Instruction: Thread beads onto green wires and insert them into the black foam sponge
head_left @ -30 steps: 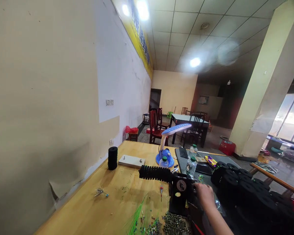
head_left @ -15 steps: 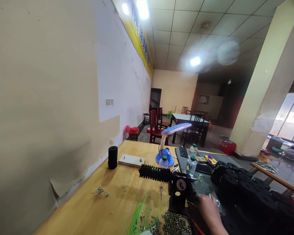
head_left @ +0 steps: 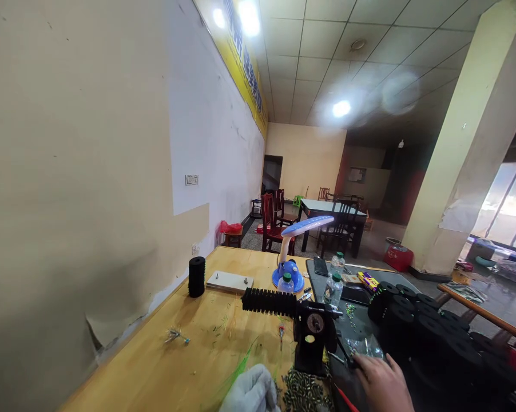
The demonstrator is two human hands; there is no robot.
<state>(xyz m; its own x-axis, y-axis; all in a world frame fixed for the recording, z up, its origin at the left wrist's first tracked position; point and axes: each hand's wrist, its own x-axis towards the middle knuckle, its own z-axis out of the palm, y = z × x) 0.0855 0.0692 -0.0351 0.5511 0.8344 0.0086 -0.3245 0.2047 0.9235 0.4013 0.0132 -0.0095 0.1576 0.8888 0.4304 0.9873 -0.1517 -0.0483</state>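
My left hand [head_left: 251,390], in a white glove, is at the bottom middle with curled fingers. Thin green bristle strands [head_left: 244,361] lie right beside it; what its fingers hold is hidden. My bare right hand [head_left: 384,382] grips the crank handle [head_left: 347,353] on the right side of a black cast stand [head_left: 309,337] with a round dial. From this stand a ribbed black roller [head_left: 269,301] sticks out to the left. Many small metal pieces [head_left: 305,392] are heaped below the stand, between my hands. A small red-tipped tool [head_left: 281,337] lies left of the stand.
A black cylinder [head_left: 197,277] and a white board with two pins [head_left: 229,281] stand at the back left. Behind the roller are a blue lamp [head_left: 289,274] and bottles [head_left: 333,289]. Many black rollers [head_left: 429,332] are piled at right. A tuft of wires [head_left: 177,336] lies left.
My gloved left hand has come into view at the bottom beside the strands. My right hand has moved down and right with the crank handle. Green bits no longer show on the ribbed roller.
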